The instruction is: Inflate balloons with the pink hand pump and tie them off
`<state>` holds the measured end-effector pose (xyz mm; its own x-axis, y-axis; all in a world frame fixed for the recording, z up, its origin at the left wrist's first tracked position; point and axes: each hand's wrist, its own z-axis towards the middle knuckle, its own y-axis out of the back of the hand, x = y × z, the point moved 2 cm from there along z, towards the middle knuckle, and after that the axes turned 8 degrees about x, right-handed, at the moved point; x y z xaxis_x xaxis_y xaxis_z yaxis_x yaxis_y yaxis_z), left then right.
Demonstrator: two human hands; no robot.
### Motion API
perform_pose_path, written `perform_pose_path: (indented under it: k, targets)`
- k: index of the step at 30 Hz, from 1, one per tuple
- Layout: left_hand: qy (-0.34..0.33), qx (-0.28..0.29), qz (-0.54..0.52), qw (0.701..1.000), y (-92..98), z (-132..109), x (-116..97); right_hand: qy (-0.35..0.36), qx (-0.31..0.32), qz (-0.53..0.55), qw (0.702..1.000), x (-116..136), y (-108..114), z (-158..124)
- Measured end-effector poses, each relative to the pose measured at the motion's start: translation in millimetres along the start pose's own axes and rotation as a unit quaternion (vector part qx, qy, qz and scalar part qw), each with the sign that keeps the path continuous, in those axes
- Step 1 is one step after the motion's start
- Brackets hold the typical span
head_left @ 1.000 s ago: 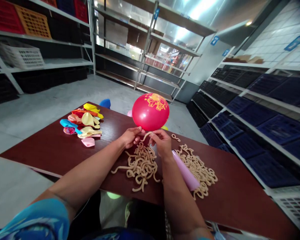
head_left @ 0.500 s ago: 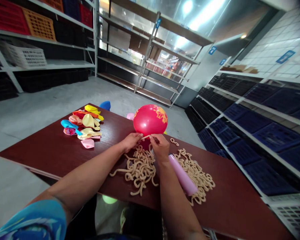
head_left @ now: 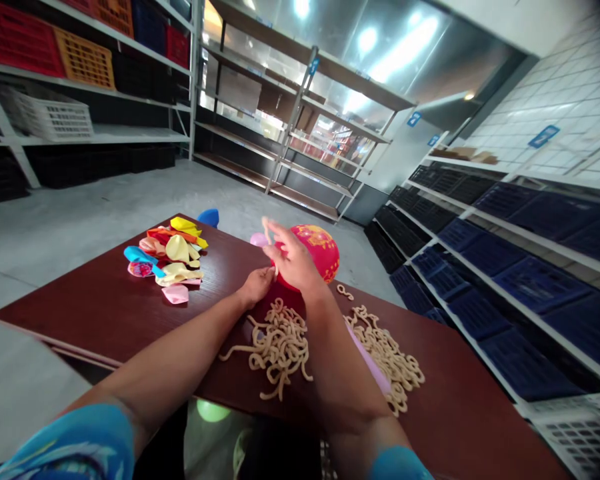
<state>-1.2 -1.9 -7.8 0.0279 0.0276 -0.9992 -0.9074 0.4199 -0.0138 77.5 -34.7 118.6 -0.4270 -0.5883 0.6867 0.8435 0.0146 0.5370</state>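
A dark reddish-brown table with a glossy top carries a loose pile of limp, uninflated balloons at its far left, yellow at the far end, blue on the left and pink nearest. Near the middle lies a tangled heap of tan, cord-like strands. Farther right spreads a second tan heap, with a lilac tube along its left side and one small curled piece apart beyond its far end.
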Motion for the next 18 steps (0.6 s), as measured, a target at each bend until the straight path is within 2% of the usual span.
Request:
perform_pose_path:
  k: [2,4,6,9,11,14,16,18]
  targets:
    - [0.068,0.010,-0.168,0.983,-1.9,-1.3,-1.0,0.025,0.022,0.018,0.999,6.3,-7.7,-0.5]
    - [0.112,0.016,-0.290,0.950,-2.6,-1.6,-3.4,-0.004,-0.022,0.021,1.000,3.8,-8.0,-16.0]
    - [0.130,0.028,-0.371,0.919,-3.2,-2.1,-6.8,-0.084,-0.096,-0.008,0.992,-10.2,-4.6,-40.1]
    - [0.144,0.074,-0.456,0.875,-6.2,-5.2,-11.9,-0.206,-0.077,-0.032,0.975,-46.9,-7.2,-72.0]
    - [0.150,0.117,-0.506,0.841,-8.7,-8.6,-15.0,-0.258,-0.079,-0.028,0.962,-72.1,-13.8,-83.7]
    - [0.162,0.185,-0.565,0.788,-10.5,-13.3,-18.5,-0.283,-0.105,0.119,0.946,-96.2,-30.4,-87.0]
    - [0.168,0.211,-0.589,0.762,-10.0,-15.3,-20.0,-0.267,-0.108,0.232,0.929,-99.5,-41.5,-84.1]
    - [0.179,0.224,-0.602,0.745,-9.8,-17.2,-21.4,-0.249,-0.100,0.298,0.916,-95.6,-48.3,-81.1]
